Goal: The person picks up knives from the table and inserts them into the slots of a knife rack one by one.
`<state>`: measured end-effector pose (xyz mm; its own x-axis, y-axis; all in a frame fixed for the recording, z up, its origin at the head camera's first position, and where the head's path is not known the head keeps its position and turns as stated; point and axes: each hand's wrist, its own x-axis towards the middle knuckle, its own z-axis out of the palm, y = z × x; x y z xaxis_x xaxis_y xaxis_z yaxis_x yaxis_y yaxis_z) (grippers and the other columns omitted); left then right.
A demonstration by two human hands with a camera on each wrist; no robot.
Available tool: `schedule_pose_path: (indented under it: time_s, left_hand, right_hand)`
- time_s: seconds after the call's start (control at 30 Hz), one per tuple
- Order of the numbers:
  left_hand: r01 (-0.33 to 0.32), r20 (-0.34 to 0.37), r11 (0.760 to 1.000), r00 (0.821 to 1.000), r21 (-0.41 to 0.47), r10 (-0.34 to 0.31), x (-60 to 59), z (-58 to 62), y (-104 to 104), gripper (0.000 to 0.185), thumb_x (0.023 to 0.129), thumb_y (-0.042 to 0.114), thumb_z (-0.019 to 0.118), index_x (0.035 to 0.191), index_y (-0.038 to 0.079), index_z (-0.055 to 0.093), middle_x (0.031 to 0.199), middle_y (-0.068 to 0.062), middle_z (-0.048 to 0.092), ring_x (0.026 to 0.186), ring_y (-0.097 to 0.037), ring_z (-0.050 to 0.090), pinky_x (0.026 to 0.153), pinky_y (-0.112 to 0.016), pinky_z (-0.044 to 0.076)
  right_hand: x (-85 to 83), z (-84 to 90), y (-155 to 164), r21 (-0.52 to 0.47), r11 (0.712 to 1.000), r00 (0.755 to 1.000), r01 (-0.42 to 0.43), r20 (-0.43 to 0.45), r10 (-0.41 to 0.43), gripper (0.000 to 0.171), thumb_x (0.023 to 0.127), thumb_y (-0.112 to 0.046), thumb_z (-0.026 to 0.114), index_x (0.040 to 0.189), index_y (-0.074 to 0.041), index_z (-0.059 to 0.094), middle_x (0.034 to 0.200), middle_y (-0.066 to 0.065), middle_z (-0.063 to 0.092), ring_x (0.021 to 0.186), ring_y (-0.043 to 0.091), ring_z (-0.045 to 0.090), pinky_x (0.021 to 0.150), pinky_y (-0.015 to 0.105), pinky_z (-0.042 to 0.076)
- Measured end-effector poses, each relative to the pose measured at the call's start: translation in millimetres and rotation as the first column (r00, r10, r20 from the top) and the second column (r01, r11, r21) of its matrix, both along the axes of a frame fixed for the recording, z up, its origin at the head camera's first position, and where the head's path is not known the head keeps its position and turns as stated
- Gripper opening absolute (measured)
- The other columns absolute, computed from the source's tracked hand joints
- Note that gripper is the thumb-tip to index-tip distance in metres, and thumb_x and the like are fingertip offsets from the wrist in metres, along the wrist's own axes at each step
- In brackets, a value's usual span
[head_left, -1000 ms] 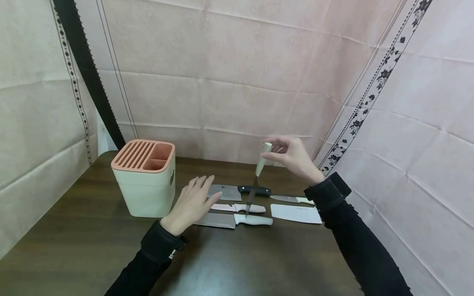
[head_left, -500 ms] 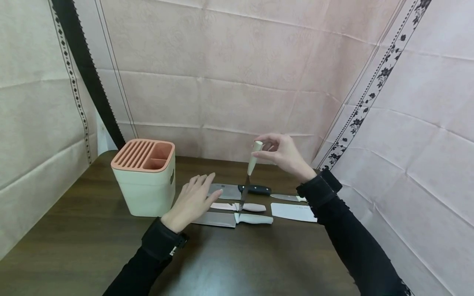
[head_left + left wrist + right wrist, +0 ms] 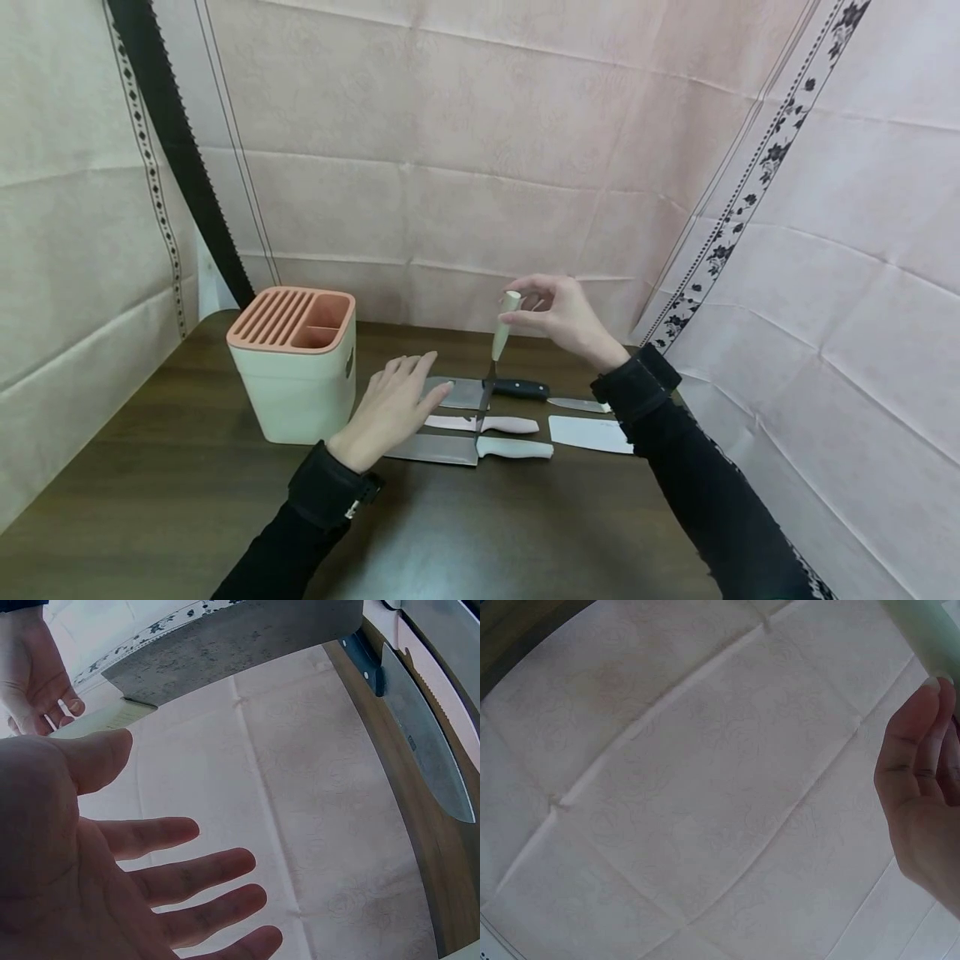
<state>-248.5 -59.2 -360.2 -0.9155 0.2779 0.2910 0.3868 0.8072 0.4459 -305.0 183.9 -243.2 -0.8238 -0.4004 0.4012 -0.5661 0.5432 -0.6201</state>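
Shifted leftward over the past second, a person's right hand (image 3: 564, 315) pinches a green-handled knife (image 3: 498, 350) by its grip, holding it aloft, point down and slightly tilted. Nearby, the left hand (image 3: 386, 412) spreads its fingers, grasping nothing. Beneath them lie a black-handled knife (image 3: 519, 389), a pink knife (image 3: 510, 425) and a white-handled knife (image 3: 515, 448). A white blade (image 3: 588, 433) lies to their right; a slotted knife holder (image 3: 296, 400) stands left on the brown table (image 3: 480, 542).
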Motion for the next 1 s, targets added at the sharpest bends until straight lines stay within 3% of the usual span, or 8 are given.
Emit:
schedule_pose_path:
  time_s: [0.3, 0.63, 0.83, 1.0]
  left_hand:
    - [-0.002, -0.002, 0.999, 1.0, 0.034, 0.002, 0.3, 5.3, 2.6, 0.063, 0.1, 0.049, 0.043, 0.146, 0.007, 0.039, 0.143, -0.019, 0.048, 0.136, -0.039, 0.04, 0.109, -0.06, 0.032]
    - [0.027, -0.14, 0.993, 0.99, 0.118, -0.01, -3.9, 13.2, 8.0, 0.049, 0.1, 0.04, 0.049, 0.133, 0.005, 0.054, 0.131, -0.016, 0.06, 0.124, -0.033, 0.053, 0.102, -0.052, 0.043]
    - [0.11, -0.195, 0.963, 0.979, 0.244, -0.063, -9.3, 23.1, 14.0, 0.039, 0.099, 0.033, 0.053, 0.127, 0.006, 0.059, 0.125, -0.012, 0.064, 0.118, -0.027, 0.057, 0.097, -0.047, 0.048]
    - [0.175, -0.233, 0.93, 0.967, 0.322, -0.101, -14.0, 30.2, 20.5, 0.036, 0.097, 0.029, 0.058, 0.124, 0.006, 0.061, 0.121, -0.011, 0.066, 0.114, -0.027, 0.06, 0.094, -0.046, 0.05]
  right_hand:
    - [0.6, -0.5, -5.5, -0.005, 0.999, 0.999, -0.035, -0.018, 0.035, 0.033, 0.078, -0.019, 0.081, 0.107, -0.009, 0.07, 0.087, 0.012, 0.071, 0.075, 0.022, 0.065, 0.068, 0.027, 0.053]
    - [2.7, -0.8, -13.0, -0.013, 0.997, 0.997, -0.071, -0.016, 0.071, 0.034, 0.078, -0.017, 0.081, 0.11, -0.009, 0.069, 0.088, 0.011, 0.071, 0.074, 0.021, 0.066, 0.068, 0.03, 0.054]
    - [4.0, -0.9, -17.8, -0.022, 0.997, 0.997, -0.074, -0.003, 0.074, 0.036, 0.079, -0.012, 0.08, 0.111, -0.004, 0.068, 0.09, 0.016, 0.071, 0.076, 0.026, 0.066, 0.066, 0.023, 0.052]
    - [5.4, -0.9, -20.1, -0.029, 0.996, 0.997, -0.081, 0.014, 0.081, 0.037, 0.079, -0.01, 0.079, 0.113, -0.001, 0.067, 0.092, 0.019, 0.07, 0.078, 0.03, 0.066, 0.066, 0.025, 0.051]
